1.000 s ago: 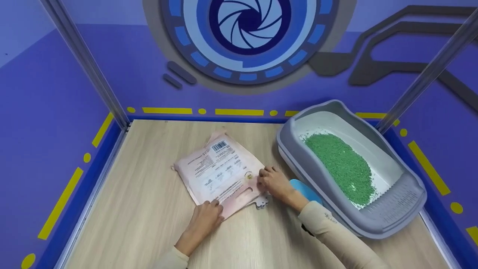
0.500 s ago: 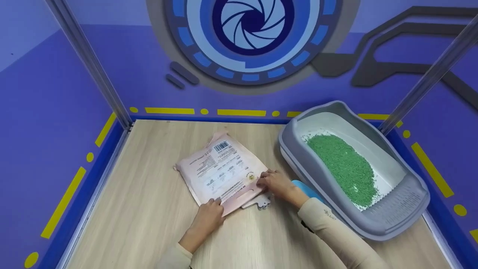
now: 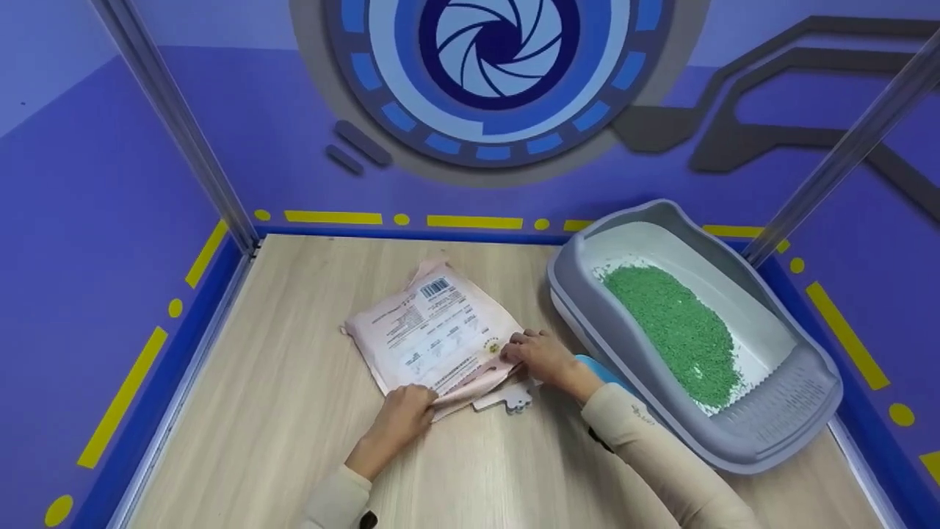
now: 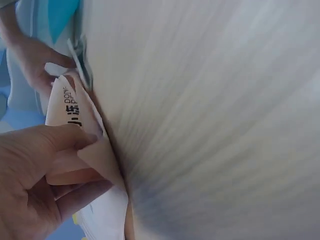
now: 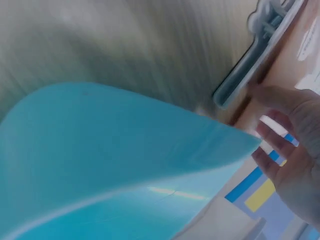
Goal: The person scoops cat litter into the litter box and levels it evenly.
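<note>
A pale pink printed bag (image 3: 433, 330) lies at an angle on the table, label side up. My left hand (image 3: 400, 419) pinches its near edge at the left corner, thumb on one side and fingers on the other in the left wrist view. At the right corner of that edge my right hand (image 3: 543, 360) grips the bag between thumb and fingers. Between the hands the edge is raised and bowed, and dark lettering (image 4: 72, 107) shows on its underside. A flat grey-white plastic piece with a lobed end (image 3: 514, 397) pokes out from under the bag.
Right of the bag stands a grey litter box (image 3: 778, 411) with green litter pellets (image 3: 675, 323) inside. A light blue curved plastic thing (image 5: 115, 145) lies between the box and my right wrist, partly hidden. Purple walls border the table (image 3: 272, 382).
The bag's near edge has lifted and bunched, covering its slot-shaped handle hole. My left hand has shifted slightly up and to the left. More of the grey-white piece shows.
</note>
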Demonstrator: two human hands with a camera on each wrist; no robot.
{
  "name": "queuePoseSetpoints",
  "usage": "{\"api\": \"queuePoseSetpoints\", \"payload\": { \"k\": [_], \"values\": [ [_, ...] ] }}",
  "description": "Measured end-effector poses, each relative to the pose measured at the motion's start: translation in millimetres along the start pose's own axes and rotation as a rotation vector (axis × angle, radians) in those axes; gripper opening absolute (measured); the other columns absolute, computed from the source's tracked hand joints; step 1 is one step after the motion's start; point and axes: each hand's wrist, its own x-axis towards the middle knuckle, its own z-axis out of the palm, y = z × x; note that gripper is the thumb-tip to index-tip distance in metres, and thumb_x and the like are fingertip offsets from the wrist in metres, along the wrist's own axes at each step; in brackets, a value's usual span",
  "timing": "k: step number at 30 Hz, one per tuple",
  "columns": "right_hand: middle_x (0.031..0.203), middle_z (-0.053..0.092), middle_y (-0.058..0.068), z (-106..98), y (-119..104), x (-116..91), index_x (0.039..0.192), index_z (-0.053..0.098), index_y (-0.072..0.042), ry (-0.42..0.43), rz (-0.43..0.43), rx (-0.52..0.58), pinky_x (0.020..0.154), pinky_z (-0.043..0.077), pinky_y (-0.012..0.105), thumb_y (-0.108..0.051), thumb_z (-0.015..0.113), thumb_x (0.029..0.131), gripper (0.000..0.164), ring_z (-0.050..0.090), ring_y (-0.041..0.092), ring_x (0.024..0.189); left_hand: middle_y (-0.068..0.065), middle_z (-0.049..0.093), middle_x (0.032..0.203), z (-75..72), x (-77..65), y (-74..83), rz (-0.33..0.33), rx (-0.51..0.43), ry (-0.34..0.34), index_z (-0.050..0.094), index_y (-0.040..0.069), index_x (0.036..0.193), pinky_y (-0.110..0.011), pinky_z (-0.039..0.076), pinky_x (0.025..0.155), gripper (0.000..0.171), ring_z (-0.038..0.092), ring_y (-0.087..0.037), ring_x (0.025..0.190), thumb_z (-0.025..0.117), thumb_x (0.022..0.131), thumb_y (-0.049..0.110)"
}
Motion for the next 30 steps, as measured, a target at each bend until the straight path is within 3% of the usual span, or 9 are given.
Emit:
{"api": "queuePoseSetpoints", "payload": {
  "k": [3,6,9,11,15,17,19,23,30],
  "values": [
    [0.106,0.071,0.007,-1.7,1.9,2.9,0.111,0.07,-0.015,0.009,-0.007,-0.031,0.078,0.052,0.047,0.002,0.07,0.085,0.03,0.066,0.03,0.096,-0.007,0.068,0.072,-1.6,-2.0,-2.2,0.007,0.007,0.007,0.064,0.006,0.09,-0.037,0.049,0.054,0.006,0.065,-0.025,0.061,0.07,0.089,0.003],
    [0.104,0.074,0.007,-7.7,1.9,7.0,0.11,0.071,-0.015,-0.002,-0.004,-0.056,0.08,0.053,0.047,0.001,0.068,0.087,0.027,0.068,0.03,0.094,-0.01,0.069,0.084,-2.0,-4.7,-2.1,0.016,0.078,-0.003,0.061,0.005,0.107,-0.038,0.052,0.057,0.014,0.068,-0.027,0.07,0.064,0.093,0.003],
    [0.095,0.076,0.008,-11.6,2.5,12.4,0.102,0.069,-0.011,0.019,-0.001,-0.063,0.077,0.054,0.046,-0.002,0.068,0.089,0.015,0.071,0.03,0.084,-0.011,0.065,0.089,-1.9,-7.6,-0.4,0.026,0.145,0.002,0.057,0.003,0.112,-0.037,0.051,0.057,0.017,0.064,-0.025,0.074,0.06,0.095,0.003],
    [0.09,0.076,0.009,-12.5,3.3,16.1,0.097,0.067,-0.009,0.031,0.001,-0.051,0.073,0.055,0.046,-0.003,0.068,0.089,0.01,0.071,0.03,0.078,-0.01,0.064,0.09,-0.5,-8.9,0.1,0.011,0.146,0.001,0.056,0.003,0.112,-0.036,0.049,0.057,0.016,0.062,-0.025,0.075,0.06,0.098,0.011],
    [0.083,0.074,0.01,-11.7,5.4,23.8,0.09,0.062,-0.007,0.027,0.014,-0.035,0.068,0.052,0.046,-0.004,0.067,0.089,0.006,0.07,0.031,0.071,-0.01,0.063,0.092,4.2,-9.9,-1.1,-0.017,0.142,-0.014,0.055,0.004,0.114,-0.038,0.048,0.059,0.034,0.061,-0.026,0.079,0.066,0.097,0.031],
    [0.083,0.073,0.011,-12.3,5.7,28.6,0.09,0.061,-0.006,0.01,0.033,-0.022,0.069,0.052,0.047,-0.004,0.066,0.09,0.006,0.069,0.032,0.072,-0.01,0.064,0.092,6.6,-9.5,-3.8,-0.008,0.167,0.006,0.055,0.003,0.114,-0.038,0.049,0.058,0.034,0.062,-0.027,0.079,0.069,0.095,0.028],
    [0.081,0.071,0.012,-12.5,5.4,33.5,0.088,0.059,-0.006,0.002,0.061,-0.023,0.072,0.051,0.049,-0.003,0.065,0.09,0.007,0.069,0.033,0.074,-0.012,0.066,0.09,8.8,-8.6,-7.4,0.012,0.199,0.062,0.056,0.001,0.113,-0.039,0.05,0.058,0.028,0.063,-0.028,0.078,0.07,0.093,0.015],
    [0.084,0.07,0.015,-10.2,3.9,44.9,0.09,0.06,-0.004,0.008,0.119,-0.028,0.081,0.049,0.053,-0.004,0.066,0.09,0.006,0.068,0.037,0.084,-0.013,0.067,0.087,10.2,-6.3,-13.7,0.009,0.275,0.144,0.058,-0.002,0.113,-0.039,0.05,0.062,0.023,0.062,-0.027,0.076,0.061,0.09,0.0],
    [0.103,0.071,0.016,-8.8,3.2,62.9,0.105,0.066,-0.005,-0.047,0.227,0.001,0.099,0.044,0.057,-0.008,0.071,0.089,0.017,0.064,0.038,0.102,-0.012,0.063,0.106,9.4,0.4,-22.6,-0.051,0.467,0.149,0.065,0.0,0.128,-0.037,0.044,0.074,0.037,0.055,-0.026,0.094,0.053,0.095,0.012]
  ]
}}
